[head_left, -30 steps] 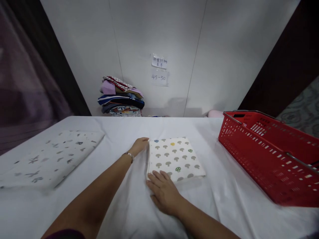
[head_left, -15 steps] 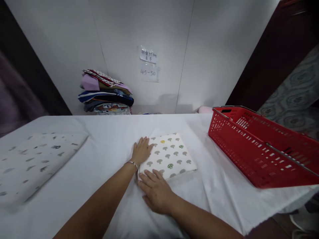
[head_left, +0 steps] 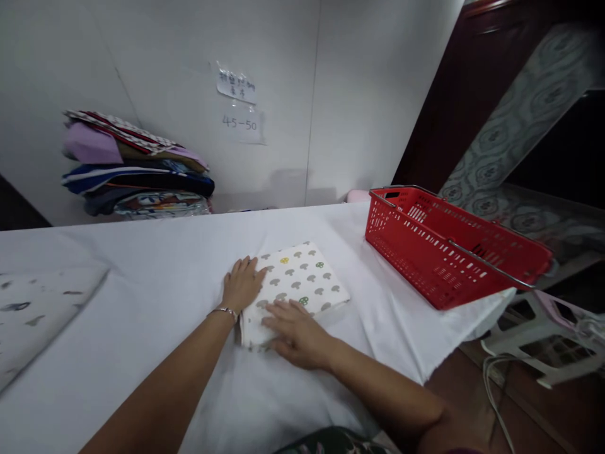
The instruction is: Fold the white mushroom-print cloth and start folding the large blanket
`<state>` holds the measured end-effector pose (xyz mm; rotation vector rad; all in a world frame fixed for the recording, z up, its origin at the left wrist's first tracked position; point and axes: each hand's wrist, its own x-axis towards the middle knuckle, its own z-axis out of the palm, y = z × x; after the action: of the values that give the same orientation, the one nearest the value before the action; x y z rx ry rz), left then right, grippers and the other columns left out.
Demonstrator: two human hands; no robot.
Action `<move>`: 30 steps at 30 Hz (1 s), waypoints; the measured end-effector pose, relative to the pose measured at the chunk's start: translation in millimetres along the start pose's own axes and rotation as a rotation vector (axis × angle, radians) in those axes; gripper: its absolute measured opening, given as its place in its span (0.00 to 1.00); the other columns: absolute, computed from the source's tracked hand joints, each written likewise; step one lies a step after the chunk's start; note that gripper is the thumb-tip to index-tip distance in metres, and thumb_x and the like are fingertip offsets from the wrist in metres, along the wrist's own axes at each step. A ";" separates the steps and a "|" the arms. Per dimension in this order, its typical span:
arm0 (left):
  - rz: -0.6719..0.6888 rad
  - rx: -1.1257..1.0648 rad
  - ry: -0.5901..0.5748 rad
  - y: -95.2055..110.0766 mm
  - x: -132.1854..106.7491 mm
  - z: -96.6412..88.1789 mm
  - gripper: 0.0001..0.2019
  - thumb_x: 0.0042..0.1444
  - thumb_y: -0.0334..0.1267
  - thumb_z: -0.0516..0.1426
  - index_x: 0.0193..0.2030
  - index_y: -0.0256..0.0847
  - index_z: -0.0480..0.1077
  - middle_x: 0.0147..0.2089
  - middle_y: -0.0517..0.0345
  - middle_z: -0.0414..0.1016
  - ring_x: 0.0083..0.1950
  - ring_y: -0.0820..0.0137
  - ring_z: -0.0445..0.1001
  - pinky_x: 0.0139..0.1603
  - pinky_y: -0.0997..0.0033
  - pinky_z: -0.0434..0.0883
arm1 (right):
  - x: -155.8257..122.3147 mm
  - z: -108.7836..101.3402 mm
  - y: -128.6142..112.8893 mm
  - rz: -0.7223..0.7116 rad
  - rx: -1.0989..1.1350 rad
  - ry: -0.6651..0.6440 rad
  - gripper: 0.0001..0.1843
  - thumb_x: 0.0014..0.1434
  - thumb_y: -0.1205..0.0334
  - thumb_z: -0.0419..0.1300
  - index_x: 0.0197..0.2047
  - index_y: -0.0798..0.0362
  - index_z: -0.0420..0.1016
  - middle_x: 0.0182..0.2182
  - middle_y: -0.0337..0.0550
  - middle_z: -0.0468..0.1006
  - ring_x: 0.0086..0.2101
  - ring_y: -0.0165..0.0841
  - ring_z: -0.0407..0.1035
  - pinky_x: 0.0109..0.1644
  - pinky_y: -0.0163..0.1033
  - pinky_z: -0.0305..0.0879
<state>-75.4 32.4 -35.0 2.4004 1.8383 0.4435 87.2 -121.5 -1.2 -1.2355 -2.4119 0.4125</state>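
Observation:
A folded white cloth [head_left: 302, 274] printed with grey, green and yellow mushrooms lies flat on the white-covered table [head_left: 155, 252]. My left hand [head_left: 242, 284], a bracelet at its wrist, rests flat with fingers stretched on the cloth's left edge. Over the near part of the same cloth lies my right hand [head_left: 297, 333], its fingers spread and touching the print. Neither hand grips anything. Another white cloth [head_left: 42, 306] with a scattered dark print lies at the far left, partly cut off by the frame.
A red plastic basket [head_left: 425, 252] with metal handles stands at the table's right end. Folded clothes [head_left: 142, 170] are piled against the back wall, left of two paper notes [head_left: 239, 123]. Beyond the right edge is a white stool [head_left: 543, 340] on the floor.
The camera has turned right, so everything sits further left in view. My right hand has slid from the cloth's near left corner inward along it. My left hand stays at the left edge.

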 end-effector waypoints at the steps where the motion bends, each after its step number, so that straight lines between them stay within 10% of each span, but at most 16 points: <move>1: 0.009 0.007 0.007 -0.2 0.0 0.4 0.26 0.62 0.48 0.41 0.64 0.37 0.54 0.68 0.47 0.52 0.67 0.56 0.48 0.61 0.49 0.55 | -1.6 -9.2 6.0 0.043 -0.012 0.036 0.26 0.61 0.58 0.53 0.62 0.50 0.58 0.64 0.44 0.55 0.63 0.35 0.44 0.66 0.49 0.39; 5: 0.013 0.000 0.018 -1.6 0.9 2.5 0.27 0.62 0.49 0.41 0.63 0.38 0.55 0.67 0.47 0.53 0.67 0.56 0.49 0.61 0.49 0.56 | -6.3 -28.0 27.4 0.219 -0.121 0.142 0.26 0.63 0.55 0.50 0.62 0.53 0.57 0.64 0.47 0.53 0.64 0.38 0.41 0.65 0.51 0.40; 10: 0.025 -0.019 0.052 -4.1 2.0 5.4 0.27 0.62 0.49 0.41 0.63 0.38 0.56 0.66 0.47 0.55 0.66 0.56 0.50 0.61 0.49 0.56 | -14.6 4.1 30.9 0.127 -0.238 0.001 0.32 0.62 0.45 0.48 0.64 0.53 0.54 0.64 0.50 0.52 0.64 0.43 0.41 0.64 0.57 0.37; 30: 0.015 0.145 0.054 12.9 -0.8 -8.9 0.28 0.60 0.50 0.41 0.61 0.35 0.59 0.68 0.43 0.50 0.68 0.51 0.44 0.62 0.38 0.44 | 12.7 49.9 -36.3 -0.119 -0.412 0.012 0.31 0.61 0.46 0.50 0.62 0.56 0.55 0.63 0.51 0.56 0.61 0.41 0.46 0.63 0.54 0.45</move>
<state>-66.1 27.2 -23.5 2.5200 1.9402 0.3935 31.3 -135.6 -26.7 -1.2350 -2.6261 -0.1358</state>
